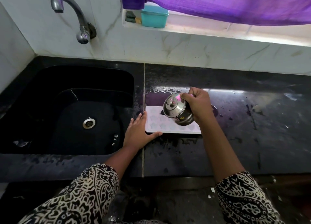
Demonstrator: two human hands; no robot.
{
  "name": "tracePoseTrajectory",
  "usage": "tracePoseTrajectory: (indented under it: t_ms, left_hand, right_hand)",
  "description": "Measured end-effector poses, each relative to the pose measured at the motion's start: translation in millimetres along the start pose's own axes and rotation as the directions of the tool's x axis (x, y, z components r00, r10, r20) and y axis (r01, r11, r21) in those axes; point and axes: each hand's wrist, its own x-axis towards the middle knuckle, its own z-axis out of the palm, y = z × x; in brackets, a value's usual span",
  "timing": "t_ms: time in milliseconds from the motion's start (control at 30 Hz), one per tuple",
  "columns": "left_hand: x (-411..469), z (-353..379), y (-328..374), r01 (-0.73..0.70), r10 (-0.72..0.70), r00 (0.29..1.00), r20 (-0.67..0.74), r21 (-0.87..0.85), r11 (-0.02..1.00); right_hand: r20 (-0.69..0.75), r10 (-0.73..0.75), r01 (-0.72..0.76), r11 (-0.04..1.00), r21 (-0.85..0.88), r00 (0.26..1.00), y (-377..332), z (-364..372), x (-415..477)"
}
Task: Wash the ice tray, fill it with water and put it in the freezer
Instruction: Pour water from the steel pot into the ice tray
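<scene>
A white ice tray (161, 125) with star and heart moulds lies flat on the wet black counter (235, 139), just right of the sink. My left hand (139, 131) rests against the tray's left edge, fingers spread, thumb along its front edge. My right hand (196, 104) grips a small lidded steel jug (176, 112), tilted to the left above the tray with its spout over the back moulds. The jug hides the tray's middle and right part.
A black sink (42, 106) with a round drain (88, 122) lies to the left, under a curved steel tap (75, 13). On the window ledge stands a teal box (154, 17), below a purple curtain (235, 3). Water puddles lie on the counter behind the tray.
</scene>
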Motion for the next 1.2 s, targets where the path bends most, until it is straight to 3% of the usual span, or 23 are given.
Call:
tracePoseTrajectory:
  t_ms: [1200]
  left_hand:
    - [-0.1, -1.0, 0.0, -0.002, 0.002, 1.000, -0.007, -0.019, 1.000]
  right_hand:
    - [-0.049, -0.006, 0.005, 0.999, -0.035, 0.999, -5.4, 5.5, -5.3]
